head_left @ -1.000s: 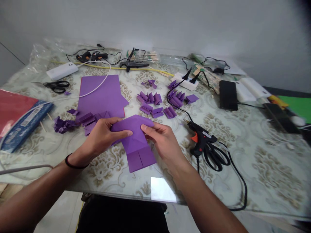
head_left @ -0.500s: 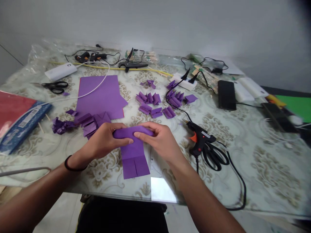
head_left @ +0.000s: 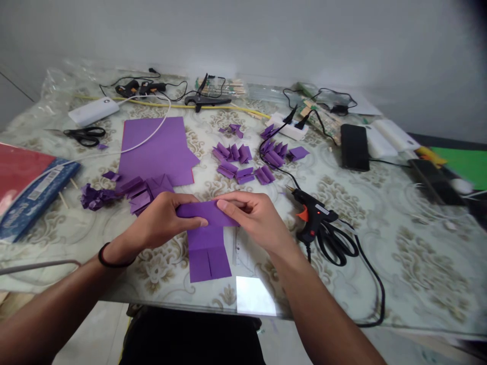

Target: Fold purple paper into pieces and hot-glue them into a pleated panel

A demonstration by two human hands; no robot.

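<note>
A folded piece of purple paper (head_left: 206,241) hangs between my two hands, its lower flap toward me with a slit down the middle. My left hand (head_left: 162,219) pinches the left end of its upper fold, thumb in front. At the right end, my right hand (head_left: 253,215) grips the same fold between thumb and fingers. Just left of my left hand lie folded purple paper pieces (head_left: 141,195) and a crumpled purple paper (head_left: 97,196). Beyond my hands are several small folded purple pieces (head_left: 245,176). Large purple sheets (head_left: 154,147) lie farther back on the left.
A glue gun (head_left: 314,215) with a lit red light rests to my right, touching black scissor handles (head_left: 337,243). Another pair of scissors (head_left: 85,136) lies back left. A power strip (head_left: 289,126), cables and a phone (head_left: 354,147) are at the back right.
My right thumb has shifted right along the fold, and the upper fold now looks flatter, its face turned more toward me. The left hand keeps its hold.
</note>
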